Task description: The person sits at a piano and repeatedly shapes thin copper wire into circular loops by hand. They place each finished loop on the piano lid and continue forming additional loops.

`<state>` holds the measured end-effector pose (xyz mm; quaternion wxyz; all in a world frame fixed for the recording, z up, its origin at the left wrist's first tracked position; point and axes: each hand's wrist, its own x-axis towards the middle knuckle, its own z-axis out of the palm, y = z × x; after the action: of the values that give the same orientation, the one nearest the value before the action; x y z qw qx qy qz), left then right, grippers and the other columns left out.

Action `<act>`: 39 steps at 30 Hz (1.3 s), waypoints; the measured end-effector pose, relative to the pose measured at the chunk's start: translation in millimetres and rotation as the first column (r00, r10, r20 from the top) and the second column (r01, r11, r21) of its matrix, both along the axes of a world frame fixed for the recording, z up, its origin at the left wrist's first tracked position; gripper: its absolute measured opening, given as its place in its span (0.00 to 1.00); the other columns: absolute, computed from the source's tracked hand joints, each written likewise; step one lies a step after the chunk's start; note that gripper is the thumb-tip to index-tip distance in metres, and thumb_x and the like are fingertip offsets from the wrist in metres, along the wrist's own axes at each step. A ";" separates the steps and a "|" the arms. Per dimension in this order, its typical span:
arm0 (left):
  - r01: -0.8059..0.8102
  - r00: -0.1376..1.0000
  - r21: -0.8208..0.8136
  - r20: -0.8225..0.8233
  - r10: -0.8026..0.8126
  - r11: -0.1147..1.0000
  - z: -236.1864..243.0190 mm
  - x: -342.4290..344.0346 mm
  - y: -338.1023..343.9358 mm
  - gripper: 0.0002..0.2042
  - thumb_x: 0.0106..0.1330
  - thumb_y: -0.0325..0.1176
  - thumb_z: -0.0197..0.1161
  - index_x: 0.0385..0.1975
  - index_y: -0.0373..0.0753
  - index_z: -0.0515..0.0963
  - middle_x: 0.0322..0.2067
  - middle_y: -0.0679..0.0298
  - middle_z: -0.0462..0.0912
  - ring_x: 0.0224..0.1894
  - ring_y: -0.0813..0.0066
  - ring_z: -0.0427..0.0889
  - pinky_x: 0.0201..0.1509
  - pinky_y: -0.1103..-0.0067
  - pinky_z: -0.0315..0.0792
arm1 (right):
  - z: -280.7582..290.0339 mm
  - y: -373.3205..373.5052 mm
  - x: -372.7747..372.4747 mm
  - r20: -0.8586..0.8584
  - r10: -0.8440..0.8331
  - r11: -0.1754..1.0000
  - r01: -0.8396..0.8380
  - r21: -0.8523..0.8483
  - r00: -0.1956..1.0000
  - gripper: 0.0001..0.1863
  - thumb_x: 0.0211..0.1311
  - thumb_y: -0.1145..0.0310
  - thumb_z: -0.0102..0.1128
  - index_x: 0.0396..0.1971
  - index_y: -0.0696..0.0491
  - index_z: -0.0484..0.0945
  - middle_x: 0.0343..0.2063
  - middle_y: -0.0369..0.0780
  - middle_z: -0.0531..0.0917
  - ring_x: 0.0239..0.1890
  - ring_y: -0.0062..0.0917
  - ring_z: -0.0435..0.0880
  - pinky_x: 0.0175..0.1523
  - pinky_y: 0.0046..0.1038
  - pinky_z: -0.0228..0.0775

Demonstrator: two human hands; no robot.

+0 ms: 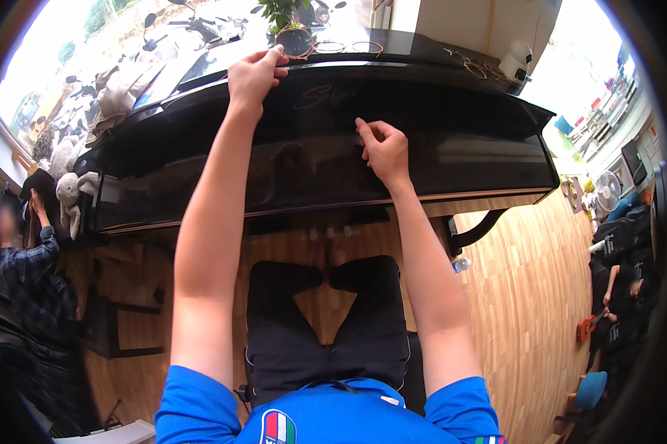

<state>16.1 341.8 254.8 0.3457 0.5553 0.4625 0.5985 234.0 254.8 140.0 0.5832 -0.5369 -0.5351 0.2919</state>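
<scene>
A black piano [452, 155] with its lid down spans the view before me. At its top edge my left hand [253, 78] is closed, thumb and fingertips pinching the rim of a coil of thin copper-coloured string [295, 58]. Two more string coils [329, 47] lie on the piano top just right of it. My right hand [385, 152] hangs in front of the piano, lower and further right, its thumb and forefinger drawn together. Anything thin between those fingers cannot be made out against the dark surface.
More looped string [481, 69] and a white camera-like device [516, 61] sit at the piano top's right end. A green plant [280, 13] stands behind. Grey plush toys [68, 185] and a person [30, 251] are at left; people with a small orange guitar [585, 328] at right.
</scene>
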 end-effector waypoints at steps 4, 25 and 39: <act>0.004 0.995 -0.176 -0.101 -0.022 0.984 18.6 -3.0 52.1 0.12 0.69 0.40 0.64 0.42 0.38 0.84 0.38 0.65 0.89 0.36 0.81 0.86 0.35 0.86 0.75 | 1.1 0.3 0.5 -0.007 0.007 1.000 -0.007 0.003 1.000 0.18 0.66 0.56 0.66 0.29 0.58 0.84 0.18 0.32 0.80 0.16 0.11 0.75 0.19 0.17 0.64; -0.104 0.992 -0.109 0.063 0.111 0.989 35.4 -111.8 116.8 0.12 0.72 0.38 0.60 0.50 0.43 0.79 0.40 0.63 0.86 0.34 0.76 0.82 0.40 0.77 0.75 | -0.7 3.1 -1.4 0.028 -0.018 1.000 0.017 0.018 0.999 0.19 0.66 0.56 0.66 0.27 0.59 0.83 0.17 0.33 0.80 0.15 0.12 0.75 0.18 0.18 0.64; 0.035 0.979 0.187 0.189 -0.071 0.982 172.2 -168.4 -70.7 0.23 0.72 0.36 0.62 0.67 0.51 0.71 0.55 0.61 0.83 0.45 0.81 0.80 0.49 0.87 0.73 | -0.1 -1.2 -4.4 0.065 -0.057 0.998 0.055 0.031 0.996 0.21 0.65 0.54 0.66 0.26 0.60 0.83 0.15 0.35 0.80 0.15 0.17 0.78 0.23 0.22 0.68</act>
<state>-152.3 271.0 427.0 0.3529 0.5355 0.3544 0.6805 229.6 253.6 139.9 0.5809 -0.5526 -0.5430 0.2497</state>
